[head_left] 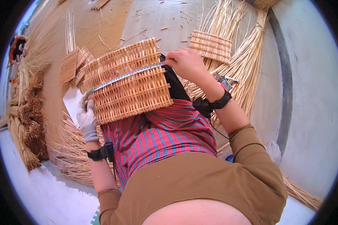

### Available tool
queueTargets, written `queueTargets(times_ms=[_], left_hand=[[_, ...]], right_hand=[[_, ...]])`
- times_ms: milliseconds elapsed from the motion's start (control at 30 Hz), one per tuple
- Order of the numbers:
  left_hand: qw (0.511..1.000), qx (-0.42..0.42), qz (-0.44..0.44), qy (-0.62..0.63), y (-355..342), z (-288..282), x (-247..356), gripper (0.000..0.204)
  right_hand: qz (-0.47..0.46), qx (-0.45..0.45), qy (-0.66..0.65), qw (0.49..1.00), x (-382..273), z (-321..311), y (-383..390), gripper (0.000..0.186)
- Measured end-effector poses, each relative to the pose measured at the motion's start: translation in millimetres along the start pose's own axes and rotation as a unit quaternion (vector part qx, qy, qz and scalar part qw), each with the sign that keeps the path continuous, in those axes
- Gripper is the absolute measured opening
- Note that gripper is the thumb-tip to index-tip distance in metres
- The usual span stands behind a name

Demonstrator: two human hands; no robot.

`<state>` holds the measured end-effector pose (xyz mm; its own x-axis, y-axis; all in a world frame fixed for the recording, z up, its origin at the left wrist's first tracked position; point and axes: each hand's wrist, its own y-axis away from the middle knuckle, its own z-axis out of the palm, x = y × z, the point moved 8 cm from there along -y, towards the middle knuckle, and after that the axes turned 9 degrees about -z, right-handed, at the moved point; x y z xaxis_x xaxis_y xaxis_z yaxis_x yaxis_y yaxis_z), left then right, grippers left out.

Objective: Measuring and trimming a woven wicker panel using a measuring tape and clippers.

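Observation:
A woven wicker panel (131,99) rests across my lap, tilted up to the right. Stretched straight over its middle is a tape measure (125,77), running from the left edge to the right edge. My left hand (87,117), in a pale glove, grips the panel's left edge close to the tape's end; its fingertips are partly hidden behind the weave. At the panel's right edge my bare right hand (187,64) pinches the other part of the tape between thumb and fingers. What else sits inside that hand is hidden.
Smaller woven panels lie on the floor, a stack (73,66) at left and a single panel (211,47) at right. Long bundled wicker rods (248,62) spread at right, with loose rods (73,157) at lower left. Brown bundles (33,112) stand at far left. A wall (315,93) rises at right.

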<state>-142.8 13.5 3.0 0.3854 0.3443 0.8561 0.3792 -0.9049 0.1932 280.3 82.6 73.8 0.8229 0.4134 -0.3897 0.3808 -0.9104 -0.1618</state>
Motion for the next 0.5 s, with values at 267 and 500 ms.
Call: queueTargets(times_ms=[267,500], left_hand=[[0.985,0.039,0.111,-0.124,21,-8,33,0.033],[0.985,0.055,0.050,-0.153,80,-42,30,0.024]], right_hand=[[-0.011,-0.019,0.001,1.000,-14,-8,1,0.025],[-0.038,-0.060,-0.065,0.995,-50,-19,60,0.020]])
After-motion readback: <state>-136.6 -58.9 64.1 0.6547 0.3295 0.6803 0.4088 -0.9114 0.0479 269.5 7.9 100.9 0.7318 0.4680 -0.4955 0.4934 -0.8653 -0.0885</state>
